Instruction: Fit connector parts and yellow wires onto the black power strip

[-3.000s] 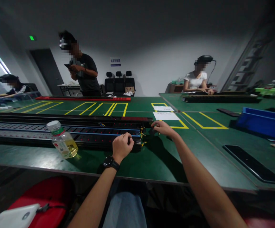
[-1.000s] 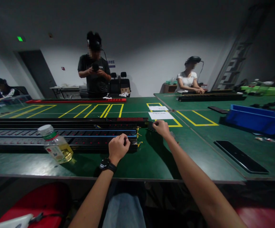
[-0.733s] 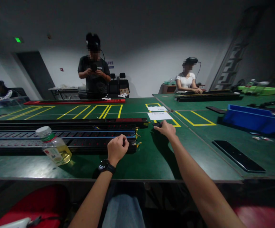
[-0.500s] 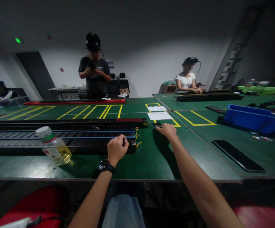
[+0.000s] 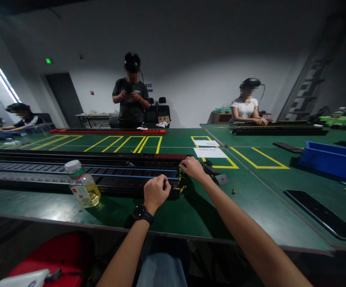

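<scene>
Long black rails (image 5: pixel 122 188) with blue strips and small red marks lie side by side across the green table. Curled over the right part of the nearest rail is my left hand (image 5: pixel 156 193); its fingers are closed, and what is under them is hidden. My right hand (image 5: pixel 193 167) is at the rails' right end, fingertips pinched beside the yellow wires (image 5: pixel 182 189). I cannot make out what they pinch. Just right of that hand lie a dark bracket-like part (image 5: pixel 210 168) and a grey flat plate (image 5: pixel 223 179). A small brown piece (image 5: pixel 233 191) lies farther right.
A bottle (image 5: pixel 83 187) of yellow liquid stands before the rails. To the right lie a flat black panel (image 5: pixel 322 213) and a blue bin (image 5: pixel 330 159). White papers (image 5: pixel 210 152) lie behind my right hand. Several people are around the table, one standing opposite (image 5: pixel 131 95).
My right hand has left the dark part on the table and moved left to the rails' end. My left hand stays on the rail. The camera view has turned slightly left.
</scene>
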`<state>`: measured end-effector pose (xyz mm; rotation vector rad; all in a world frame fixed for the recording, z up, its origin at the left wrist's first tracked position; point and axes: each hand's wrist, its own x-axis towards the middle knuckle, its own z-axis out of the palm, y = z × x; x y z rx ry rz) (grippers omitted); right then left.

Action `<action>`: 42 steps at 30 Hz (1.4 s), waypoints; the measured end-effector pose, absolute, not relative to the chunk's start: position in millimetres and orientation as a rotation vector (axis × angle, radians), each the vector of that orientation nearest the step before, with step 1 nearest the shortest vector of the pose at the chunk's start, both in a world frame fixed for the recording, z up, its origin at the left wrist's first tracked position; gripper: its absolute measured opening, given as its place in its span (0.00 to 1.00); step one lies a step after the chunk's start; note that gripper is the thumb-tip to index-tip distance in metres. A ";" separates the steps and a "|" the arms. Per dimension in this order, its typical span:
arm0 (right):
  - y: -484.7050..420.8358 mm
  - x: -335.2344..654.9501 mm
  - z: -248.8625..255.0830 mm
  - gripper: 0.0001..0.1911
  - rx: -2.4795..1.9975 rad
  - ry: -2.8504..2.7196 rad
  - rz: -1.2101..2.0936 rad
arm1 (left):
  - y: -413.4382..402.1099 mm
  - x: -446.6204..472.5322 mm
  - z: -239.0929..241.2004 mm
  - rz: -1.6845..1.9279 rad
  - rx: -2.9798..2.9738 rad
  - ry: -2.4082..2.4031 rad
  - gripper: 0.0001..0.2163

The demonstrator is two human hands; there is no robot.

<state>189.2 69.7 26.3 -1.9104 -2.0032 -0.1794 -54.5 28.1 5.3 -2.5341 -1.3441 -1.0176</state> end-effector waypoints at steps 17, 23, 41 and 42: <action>55.6 256.1 27.8 0.07 -2.223 -1.748 -0.076 | 30.1 -53.0 3.2 -0.976 -2.534 -1.375 0.06; 38.5 216.3 30.1 0.11 -1.636 -2.073 0.139 | 28.7 -52.7 4.2 -0.994 -2.528 -1.372 0.06; 34.4 222.6 35.6 0.10 -2.109 -1.582 -0.051 | 28.0 -53.4 3.7 -1.034 -2.523 -1.339 0.05; 31.3 232.4 36.3 0.11 -2.213 -1.520 -0.069 | 28.0 -53.4 3.8 -1.035 -2.524 -1.338 0.05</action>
